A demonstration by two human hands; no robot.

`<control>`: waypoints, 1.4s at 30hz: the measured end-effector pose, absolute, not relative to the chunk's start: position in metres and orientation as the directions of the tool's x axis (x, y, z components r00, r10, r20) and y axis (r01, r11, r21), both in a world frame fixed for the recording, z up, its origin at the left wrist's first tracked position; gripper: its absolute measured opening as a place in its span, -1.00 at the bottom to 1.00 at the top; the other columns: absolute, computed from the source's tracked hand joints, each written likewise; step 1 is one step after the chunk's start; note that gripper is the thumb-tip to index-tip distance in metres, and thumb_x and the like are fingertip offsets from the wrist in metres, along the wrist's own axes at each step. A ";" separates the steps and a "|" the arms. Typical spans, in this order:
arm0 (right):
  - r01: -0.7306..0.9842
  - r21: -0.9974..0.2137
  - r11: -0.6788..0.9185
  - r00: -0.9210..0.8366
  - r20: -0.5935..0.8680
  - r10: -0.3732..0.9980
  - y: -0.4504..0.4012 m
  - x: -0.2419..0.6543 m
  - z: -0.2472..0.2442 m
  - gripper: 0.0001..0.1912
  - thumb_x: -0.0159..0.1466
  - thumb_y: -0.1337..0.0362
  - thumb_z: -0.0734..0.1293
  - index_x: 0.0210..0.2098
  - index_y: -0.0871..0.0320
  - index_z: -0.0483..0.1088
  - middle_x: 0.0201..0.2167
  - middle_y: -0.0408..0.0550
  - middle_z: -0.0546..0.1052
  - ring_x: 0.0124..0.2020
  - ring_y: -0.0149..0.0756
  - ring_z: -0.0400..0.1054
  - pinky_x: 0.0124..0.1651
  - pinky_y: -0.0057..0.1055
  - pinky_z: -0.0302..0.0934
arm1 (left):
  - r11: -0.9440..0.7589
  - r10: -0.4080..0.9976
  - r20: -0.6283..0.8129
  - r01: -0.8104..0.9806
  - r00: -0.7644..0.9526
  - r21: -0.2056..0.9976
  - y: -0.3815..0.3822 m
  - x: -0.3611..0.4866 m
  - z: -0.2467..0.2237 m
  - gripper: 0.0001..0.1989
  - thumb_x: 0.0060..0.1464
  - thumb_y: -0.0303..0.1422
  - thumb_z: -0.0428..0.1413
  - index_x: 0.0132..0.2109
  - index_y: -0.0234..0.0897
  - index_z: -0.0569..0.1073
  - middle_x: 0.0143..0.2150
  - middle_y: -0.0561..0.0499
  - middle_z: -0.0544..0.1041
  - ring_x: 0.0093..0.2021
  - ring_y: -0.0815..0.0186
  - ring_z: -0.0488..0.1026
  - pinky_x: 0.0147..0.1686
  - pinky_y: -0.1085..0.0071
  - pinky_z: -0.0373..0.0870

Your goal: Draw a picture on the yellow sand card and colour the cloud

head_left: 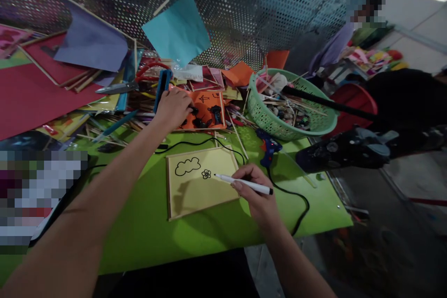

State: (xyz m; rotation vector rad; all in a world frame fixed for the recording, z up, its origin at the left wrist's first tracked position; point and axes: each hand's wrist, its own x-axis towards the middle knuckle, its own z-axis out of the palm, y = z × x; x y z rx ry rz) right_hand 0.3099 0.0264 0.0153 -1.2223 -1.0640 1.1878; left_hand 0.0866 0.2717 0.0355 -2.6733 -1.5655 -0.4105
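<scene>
Yellow framed paper (206, 190) lies under the slim marker (256, 187) right fingers (252, 172) grip; left fingers' (182, 98) hold is unclear.

On the green surface (146, 242), you have a green basket (267, 118) holding thin sticks (314, 108), with a blue glue gun (270, 149) just beside it and a red container (359, 98) beyond. To your left, scissors (117, 87) lie near a large red sheet (45, 95). Ahead, you see a light-blue sheet (178, 30) before a perforated metal panel (230, 14).
</scene>
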 end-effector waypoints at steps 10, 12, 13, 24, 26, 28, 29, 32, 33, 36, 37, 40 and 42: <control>-0.102 -0.995 -0.015 0.099 -0.025 0.995 0.026 0.310 0.015 -0.83 0.23 0.15 0.54 -0.29 0.06 0.53 -0.48 -0.18 0.41 -0.47 -0.39 0.16 -0.46 -0.46 0.02 | -0.444 0.874 0.274 0.889 0.402 0.110 0.276 0.089 0.037 -0.74 0.29 -0.38 0.03 -0.01 -0.28 0.58 0.10 -0.24 0.59 0.24 -0.09 0.40 0.19 -0.01 0.32; -0.111 -0.994 -0.019 0.103 -0.030 0.994 0.026 0.310 0.014 -0.83 0.23 0.16 0.54 -0.29 0.05 0.53 -0.48 -0.19 0.40 -0.48 -0.40 0.15 -0.46 -0.47 0.00 | -0.435 0.872 0.298 0.894 0.388 0.108 0.276 0.090 0.036 -0.72 0.29 -0.38 0.02 0.01 -0.30 0.57 0.09 -0.26 0.59 0.25 -0.11 0.39 0.18 -0.02 0.33; -0.116 -0.993 -0.019 0.104 -0.031 0.994 0.026 0.310 0.013 -0.84 0.23 0.16 0.54 -0.29 0.05 0.53 -0.48 -0.20 0.40 -0.48 -0.40 0.15 -0.47 -0.47 0.00 | -0.433 0.871 0.308 0.895 0.383 0.109 0.275 0.090 0.035 -0.72 0.29 -0.37 0.02 0.01 -0.30 0.58 0.09 -0.27 0.59 0.25 -0.12 0.39 0.19 -0.02 0.33; -0.122 -0.992 -0.017 0.104 -0.030 0.994 0.029 0.311 0.013 -0.84 0.22 0.17 0.55 -0.28 0.05 0.55 -0.46 -0.19 0.42 -0.47 -0.42 0.16 -0.45 -0.49 0.01 | -0.479 0.840 0.379 0.859 0.389 0.181 0.263 0.086 0.034 -0.69 0.33 -0.37 -0.01 0.00 -0.25 0.62 0.06 -0.22 0.62 0.20 -0.06 0.44 0.16 -0.01 0.38; -0.121 -0.992 -0.015 0.115 -0.030 0.993 0.031 0.312 0.012 -0.83 0.21 0.16 0.56 -0.29 0.06 0.55 -0.47 -0.18 0.42 -0.48 -0.42 0.16 -0.45 -0.48 0.02 | -0.494 0.823 0.416 0.850 0.388 0.185 0.256 0.081 0.035 -0.70 0.34 -0.37 0.00 0.02 -0.23 0.61 0.04 -0.18 0.62 0.17 -0.01 0.46 0.17 0.04 0.39; -0.115 -0.993 -0.017 0.122 -0.031 0.992 0.031 0.312 0.011 -0.82 0.20 0.16 0.56 -0.30 0.07 0.56 -0.47 -0.18 0.42 -0.47 -0.42 0.17 -0.46 -0.48 0.02 | -0.510 0.808 0.439 0.840 0.393 0.188 0.246 0.074 0.037 -0.71 0.35 -0.35 0.01 0.04 -0.25 0.60 0.03 -0.16 0.62 0.14 0.02 0.47 0.18 0.07 0.37; -0.107 -0.994 -0.020 0.122 -0.033 0.992 0.031 0.313 0.010 -0.82 0.20 0.16 0.56 -0.30 0.07 0.56 -0.47 -0.17 0.43 -0.47 -0.41 0.18 -0.45 -0.47 0.03 | -0.517 0.804 0.440 0.835 0.400 0.188 0.240 0.069 0.039 -0.71 0.35 -0.34 0.03 0.05 -0.26 0.59 0.03 -0.16 0.63 0.12 0.02 0.47 0.18 0.07 0.37; -0.078 -0.997 -0.029 0.126 -0.039 0.991 0.032 0.313 0.009 -0.81 0.20 0.16 0.56 -0.29 0.08 0.56 -0.45 -0.15 0.46 -0.45 -0.40 0.22 -0.43 -0.46 0.04 | -0.534 0.794 0.446 0.824 0.413 0.189 0.216 0.055 0.043 -0.73 0.33 -0.34 0.07 0.06 -0.25 0.60 0.01 -0.15 0.65 0.09 0.01 0.49 0.12 0.06 0.38; -0.069 -0.997 -0.029 0.130 -0.037 0.991 0.033 0.313 0.009 -0.81 0.19 0.16 0.56 -0.29 0.08 0.56 -0.45 -0.15 0.46 -0.45 -0.39 0.22 -0.43 -0.46 0.05 | -0.547 0.791 0.437 0.815 0.428 0.193 0.207 0.050 0.043 -0.74 0.33 -0.33 0.07 0.04 -0.24 0.60 0.00 -0.14 0.66 0.08 0.02 0.50 0.10 0.07 0.39; -0.050 -0.999 -0.018 0.149 -0.025 0.989 0.036 0.313 0.009 -0.83 0.18 0.17 0.56 -0.30 0.07 0.56 -0.45 -0.16 0.46 -0.45 -0.39 0.24 -0.43 -0.45 0.06 | -0.586 0.781 0.407 0.781 0.473 0.215 0.180 0.034 0.039 -0.73 0.37 -0.30 0.03 0.00 -0.25 0.61 -0.04 -0.13 0.68 0.01 0.08 0.53 0.08 0.12 0.40; -0.045 -0.999 -0.010 0.150 -0.017 0.989 0.037 0.313 0.009 -0.84 0.18 0.19 0.56 -0.30 0.06 0.56 -0.44 -0.17 0.47 -0.45 -0.39 0.24 -0.43 -0.45 0.08 | -0.594 0.778 0.406 0.772 0.480 0.227 0.173 0.029 0.036 -0.73 0.37 -0.30 0.03 -0.02 -0.25 0.61 -0.04 -0.13 0.68 -0.01 0.09 0.53 0.09 0.12 0.39; -0.034 -0.999 0.001 0.142 -0.004 0.990 0.042 0.313 0.008 -0.85 0.16 0.22 0.55 -0.31 0.05 0.55 -0.44 -0.18 0.48 -0.44 -0.39 0.26 -0.42 -0.45 0.11 | -0.586 0.798 0.372 0.755 0.474 0.295 0.157 0.016 0.025 -0.71 0.35 -0.27 0.03 -0.06 -0.26 0.62 -0.07 -0.13 0.69 -0.04 0.10 0.55 0.07 0.13 0.39; -0.023 -1.000 -0.011 0.134 -0.014 0.991 0.044 0.313 0.006 -0.87 0.15 0.23 0.54 -0.33 0.06 0.55 -0.45 -0.18 0.48 -0.43 -0.39 0.28 -0.42 -0.45 0.13 | -0.570 0.819 0.313 0.750 0.482 0.337 0.153 0.011 0.017 -0.69 0.34 -0.24 0.01 -0.09 -0.27 0.62 -0.11 -0.13 0.69 -0.08 0.10 0.55 0.00 0.15 0.41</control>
